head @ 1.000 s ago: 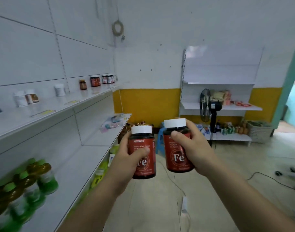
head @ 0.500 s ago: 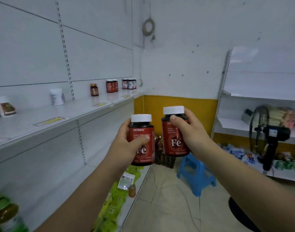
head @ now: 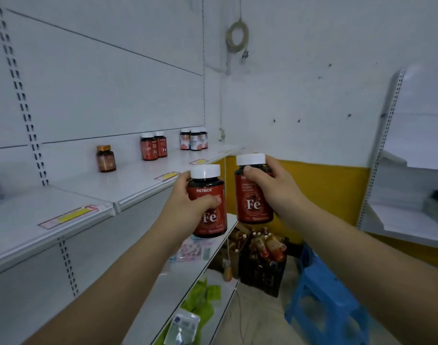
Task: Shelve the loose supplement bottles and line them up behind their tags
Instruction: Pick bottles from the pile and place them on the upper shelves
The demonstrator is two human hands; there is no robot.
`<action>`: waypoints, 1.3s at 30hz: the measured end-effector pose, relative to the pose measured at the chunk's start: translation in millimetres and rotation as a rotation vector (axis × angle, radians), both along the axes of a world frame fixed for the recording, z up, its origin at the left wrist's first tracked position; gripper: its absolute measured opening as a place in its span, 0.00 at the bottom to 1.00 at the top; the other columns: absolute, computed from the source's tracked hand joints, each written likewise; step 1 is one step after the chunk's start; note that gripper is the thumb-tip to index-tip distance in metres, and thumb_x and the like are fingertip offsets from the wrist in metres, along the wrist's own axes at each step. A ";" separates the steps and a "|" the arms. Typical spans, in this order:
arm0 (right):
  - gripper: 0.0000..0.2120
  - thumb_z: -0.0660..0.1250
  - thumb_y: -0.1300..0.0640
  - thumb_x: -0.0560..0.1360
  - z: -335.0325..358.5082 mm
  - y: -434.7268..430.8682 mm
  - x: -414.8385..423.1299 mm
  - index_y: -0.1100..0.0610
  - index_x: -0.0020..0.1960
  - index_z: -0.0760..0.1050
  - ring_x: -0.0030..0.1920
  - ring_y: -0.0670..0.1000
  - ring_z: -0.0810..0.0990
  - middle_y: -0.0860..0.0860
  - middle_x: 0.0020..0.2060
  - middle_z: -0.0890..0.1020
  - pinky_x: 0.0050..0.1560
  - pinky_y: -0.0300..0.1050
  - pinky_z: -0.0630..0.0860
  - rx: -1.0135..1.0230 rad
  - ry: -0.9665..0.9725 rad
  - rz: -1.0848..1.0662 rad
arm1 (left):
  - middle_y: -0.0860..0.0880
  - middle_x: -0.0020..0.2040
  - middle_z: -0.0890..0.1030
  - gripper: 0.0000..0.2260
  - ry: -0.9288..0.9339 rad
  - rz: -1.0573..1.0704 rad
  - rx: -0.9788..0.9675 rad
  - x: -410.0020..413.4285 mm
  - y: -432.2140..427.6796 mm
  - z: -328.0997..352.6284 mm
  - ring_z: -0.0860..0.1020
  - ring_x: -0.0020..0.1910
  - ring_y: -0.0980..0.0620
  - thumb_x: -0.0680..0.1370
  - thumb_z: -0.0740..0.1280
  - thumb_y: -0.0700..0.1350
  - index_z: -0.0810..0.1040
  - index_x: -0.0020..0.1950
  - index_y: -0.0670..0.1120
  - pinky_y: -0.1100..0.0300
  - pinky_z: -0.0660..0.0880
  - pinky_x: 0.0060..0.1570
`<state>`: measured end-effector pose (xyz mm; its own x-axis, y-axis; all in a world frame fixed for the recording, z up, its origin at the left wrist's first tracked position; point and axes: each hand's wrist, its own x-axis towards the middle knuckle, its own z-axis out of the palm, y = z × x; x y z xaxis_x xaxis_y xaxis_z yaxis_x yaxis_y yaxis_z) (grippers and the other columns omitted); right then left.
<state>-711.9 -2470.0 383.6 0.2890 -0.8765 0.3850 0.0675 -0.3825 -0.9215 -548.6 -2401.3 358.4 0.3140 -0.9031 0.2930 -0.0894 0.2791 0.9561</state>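
My left hand (head: 185, 207) grips a red Fe bottle with a white cap (head: 208, 202), upright in front of the shelf edge. My right hand (head: 275, 188) holds a second red Fe bottle (head: 252, 195) just to the right, slightly higher. On the white upper shelf (head: 128, 180) two matching Fe bottles (head: 153, 146) stand together behind a yellow tag (head: 169, 176). Further along stand three dark bottles with pale labels (head: 194, 138) behind another tag (head: 198, 161). An amber bottle with a gold cap (head: 106, 159) stands alone to the left.
A third tag (head: 71, 216) lies on the near shelf edge. Lower shelves hold packets (head: 193, 250) and green bags (head: 200, 302). A black crate of bottles (head: 262, 260) and a blue stool (head: 324, 302) stand on the floor. Another white shelf unit (head: 407, 220) is at right.
My view has moved closer to the upper shelf and turned left. Both hands with their bottles have risen toward the shelf edge near the Fe tag.
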 end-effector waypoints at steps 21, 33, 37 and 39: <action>0.16 0.72 0.50 0.71 34.1 -360.9 177.7 0.48 0.56 0.73 0.47 0.46 0.81 0.46 0.49 0.80 0.43 0.41 0.77 -0.130 0.145 0.509 | 0.51 0.51 0.78 0.27 -0.192 0.627 0.167 124.6 -258.7 44.2 0.78 0.51 0.50 0.71 0.73 0.37 0.67 0.66 0.51 0.48 0.75 0.57; 0.19 0.72 0.53 0.72 13.4 -456.1 308.6 0.49 0.59 0.69 0.50 0.47 0.76 0.47 0.51 0.76 0.40 0.37 0.71 -0.137 0.245 0.677 | 0.56 0.47 0.75 0.30 -0.193 0.768 0.289 197.5 -349.4 29.8 0.75 0.52 0.50 0.71 0.71 0.34 0.64 0.69 0.51 0.52 0.73 0.54; 0.19 0.71 0.56 0.73 10.2 -478.6 337.4 0.49 0.60 0.69 0.49 0.46 0.77 0.47 0.50 0.77 0.41 0.39 0.72 -0.139 0.231 0.753 | 0.57 0.48 0.73 0.34 -0.261 0.802 0.350 210.0 -371.4 26.4 0.74 0.51 0.53 0.70 0.70 0.31 0.61 0.70 0.50 0.56 0.71 0.51; 0.18 0.71 0.57 0.73 10.9 -490.2 347.3 0.50 0.60 0.68 0.47 0.44 0.76 0.46 0.49 0.77 0.41 0.38 0.72 -0.146 0.232 0.802 | 0.56 0.50 0.73 0.34 -0.268 0.861 0.344 214.6 -381.3 23.5 0.73 0.53 0.53 0.70 0.71 0.32 0.61 0.71 0.50 0.57 0.70 0.51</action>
<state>-364.6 -2960.2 394.5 0.8879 -0.3181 0.3324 0.1847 -0.4154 -0.8907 -334.0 -2782.6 381.8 0.8698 -0.4445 0.2141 -0.3601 -0.2754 0.8914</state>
